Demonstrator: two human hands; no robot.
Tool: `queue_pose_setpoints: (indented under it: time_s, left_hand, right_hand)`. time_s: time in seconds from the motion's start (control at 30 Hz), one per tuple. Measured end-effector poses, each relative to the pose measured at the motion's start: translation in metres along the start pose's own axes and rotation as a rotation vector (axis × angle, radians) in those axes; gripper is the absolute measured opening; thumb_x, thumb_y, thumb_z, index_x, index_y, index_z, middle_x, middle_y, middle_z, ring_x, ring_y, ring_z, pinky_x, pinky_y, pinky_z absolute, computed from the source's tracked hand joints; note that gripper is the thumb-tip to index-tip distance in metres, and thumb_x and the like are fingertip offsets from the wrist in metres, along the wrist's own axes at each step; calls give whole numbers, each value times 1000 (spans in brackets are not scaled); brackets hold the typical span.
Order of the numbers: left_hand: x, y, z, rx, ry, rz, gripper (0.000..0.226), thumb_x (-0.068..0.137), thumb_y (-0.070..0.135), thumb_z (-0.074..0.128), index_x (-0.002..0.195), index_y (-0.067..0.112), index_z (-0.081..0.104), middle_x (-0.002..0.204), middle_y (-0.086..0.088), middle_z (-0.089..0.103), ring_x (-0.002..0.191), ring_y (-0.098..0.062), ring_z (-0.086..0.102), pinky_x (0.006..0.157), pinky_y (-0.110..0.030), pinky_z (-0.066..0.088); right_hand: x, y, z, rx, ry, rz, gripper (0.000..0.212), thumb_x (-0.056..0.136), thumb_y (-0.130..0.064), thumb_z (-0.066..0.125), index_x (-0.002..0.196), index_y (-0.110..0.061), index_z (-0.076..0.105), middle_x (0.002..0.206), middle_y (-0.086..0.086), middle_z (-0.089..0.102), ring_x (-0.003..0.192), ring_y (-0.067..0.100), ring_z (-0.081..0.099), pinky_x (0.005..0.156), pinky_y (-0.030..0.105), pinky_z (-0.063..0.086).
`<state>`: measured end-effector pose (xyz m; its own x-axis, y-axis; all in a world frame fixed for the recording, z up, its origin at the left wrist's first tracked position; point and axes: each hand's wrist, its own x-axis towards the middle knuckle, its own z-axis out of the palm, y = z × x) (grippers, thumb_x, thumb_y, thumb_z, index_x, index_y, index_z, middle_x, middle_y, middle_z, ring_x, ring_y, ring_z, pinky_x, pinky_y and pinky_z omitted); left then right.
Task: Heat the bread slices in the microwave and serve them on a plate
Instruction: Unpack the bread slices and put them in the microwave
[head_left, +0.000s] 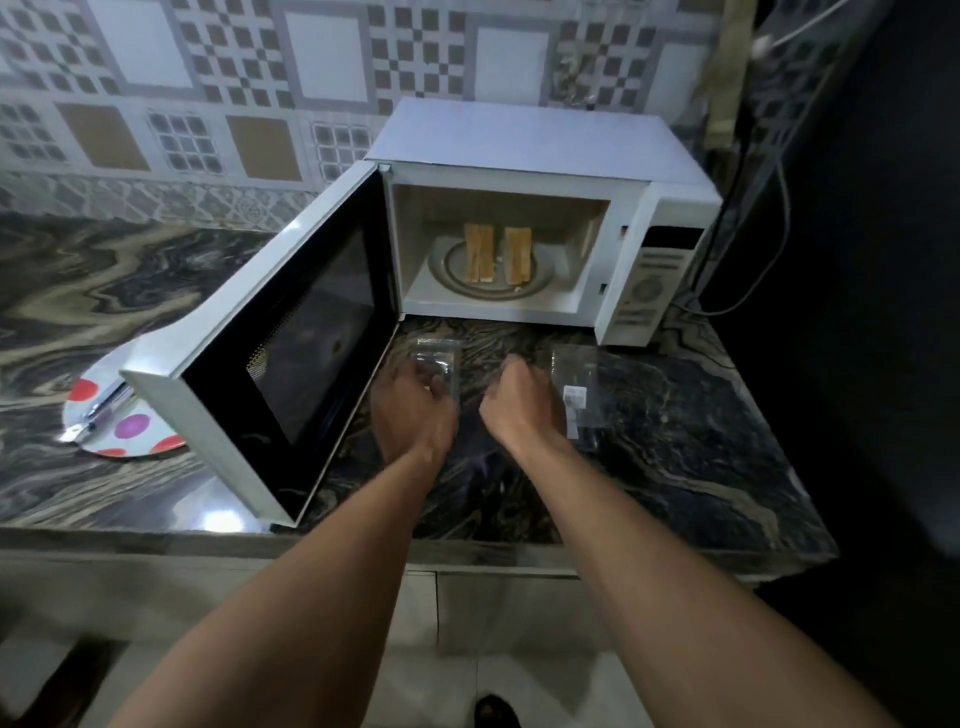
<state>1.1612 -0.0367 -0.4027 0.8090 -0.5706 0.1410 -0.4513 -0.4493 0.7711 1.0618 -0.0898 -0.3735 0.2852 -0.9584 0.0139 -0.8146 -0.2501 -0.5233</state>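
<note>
The dark marbled stone bench (675, 467) carries everything in view, with a patterned tiled wall behind it. On its far right part stands the white box-shaped microwave oven (524, 150); its black-windowed white door (270, 374) is swung fully open to the left and reaches out toward the near edge. Inside the cavity, the round glass turntable (447, 265) holds the two tan bread slices (498, 254), side by side and seemingly propped on edge, though the distance leaves that uncertain. Whether they have been heated cannot be told; no steam or browning change is readable.

To the left of the door, partly hidden behind it, lies the round white plate with red and purple spots (130, 431), with a shiny metal utensil (98, 410) across it. No bread is on the plate, so serving is judged not done.

In front of the oven, two clear plastic bags (576, 395) lie flat on the bench, apparently empty.

The left hand (410, 405) hangs low over the nearer-left bag, fingers curled loosely downward; the grip looks half closed, and motion blur prevents saying whether it pinches the plastic. The right hand (519, 400) sits just beside the right bag, fingers folded inward; the grip appears gathered together on nothing visible.

Judgement: loading is complete. Either shutting the door and heating, or lifting the slices out, remains, then transfer to the plate.
</note>
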Motion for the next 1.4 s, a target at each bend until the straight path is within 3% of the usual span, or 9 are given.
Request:
queue_pose_setpoints:
  time_s: [0.1, 0.37, 0.57, 0.7, 0.83, 0.93, 1.07, 1.23, 1.4]
  left_hand:
    - [-9, 27, 8, -69, -105, 60, 9, 90, 25, 59, 94, 21, 66, 95, -6, 70, 91, -29, 64, 72, -28, 43]
    - [-18, 53, 53, 59, -360, 263, 25, 90, 24, 54, 109, 14, 68, 107, -15, 73, 104, -36, 65, 95, -43, 50]
    - [-28, 56, 82, 23, -481, -4, 25, 95, 26, 61, 105, 6, 73, 99, -15, 72, 97, -30, 67, 76, -26, 47]
    - [-29, 44, 101, -84, -535, -214, 28, 74, 15, 62, 90, -4, 73, 85, -17, 73, 83, -29, 71, 74, -43, 62]
    - [-22, 5, 134, -192, -559, -335, 37, 55, 20, 59, 79, -5, 71, 78, -20, 73, 78, -35, 74, 71, -55, 62]
    - [-31, 13, 132, -274, -527, -437, 16, 66, 9, 63, 74, 0, 72, 78, -22, 73, 69, -34, 74, 66, -52, 63]
    - [-42, 28, 125, -320, -468, -476, 10, 73, 5, 68, 75, -4, 72, 78, -26, 73, 64, -31, 73, 63, -45, 63]
    - [-44, 31, 129, -275, -450, -458, 10, 81, -2, 68, 72, -3, 73, 70, -22, 73, 63, -30, 74, 63, -43, 63]
    - [-42, 29, 129, -265, -468, -460, 14, 81, -2, 70, 68, 1, 73, 69, -22, 73, 62, -29, 74, 66, -45, 64]
  right_hand:
    - [2, 17, -26, -62, 100, -48, 22, 92, -13, 53, 112, -11, 60, 117, 12, 64, 109, 34, 60, 79, 35, 47]
    - [17, 79, -54, -63, 100, 12, 35, 92, -15, 57, 126, -8, 57, 129, 15, 58, 120, 34, 54, 94, 38, 46]
    - [29, 119, -44, -11, -10, 152, 34, 91, -19, 61, 123, -6, 59, 128, 19, 60, 118, 36, 58, 92, 34, 48]
    - [31, 139, -27, 71, -120, 227, 28, 90, -19, 64, 115, -7, 66, 121, 17, 66, 111, 35, 63, 85, 29, 48]
    - [36, 151, -12, 155, -141, 273, 25, 90, -17, 66, 113, -9, 70, 115, 14, 70, 106, 31, 67, 80, 26, 47]
    - [39, 152, -9, 211, -153, 294, 16, 86, -12, 66, 100, -10, 73, 105, 11, 73, 97, 28, 69, 77, 26, 50]
    - [41, 154, -9, 304, -177, 337, 10, 79, -7, 64, 70, -12, 66, 81, 7, 73, 78, 27, 71, 73, 33, 59]
    - [52, 167, 7, 419, -203, 397, 15, 68, -6, 64, 54, -10, 63, 61, 10, 71, 65, 30, 72, 66, 50, 62]
    - [49, 163, -4, 501, -240, 483, 21, 81, -1, 69, 63, -10, 64, 64, 11, 70, 55, 22, 69, 67, 40, 63]
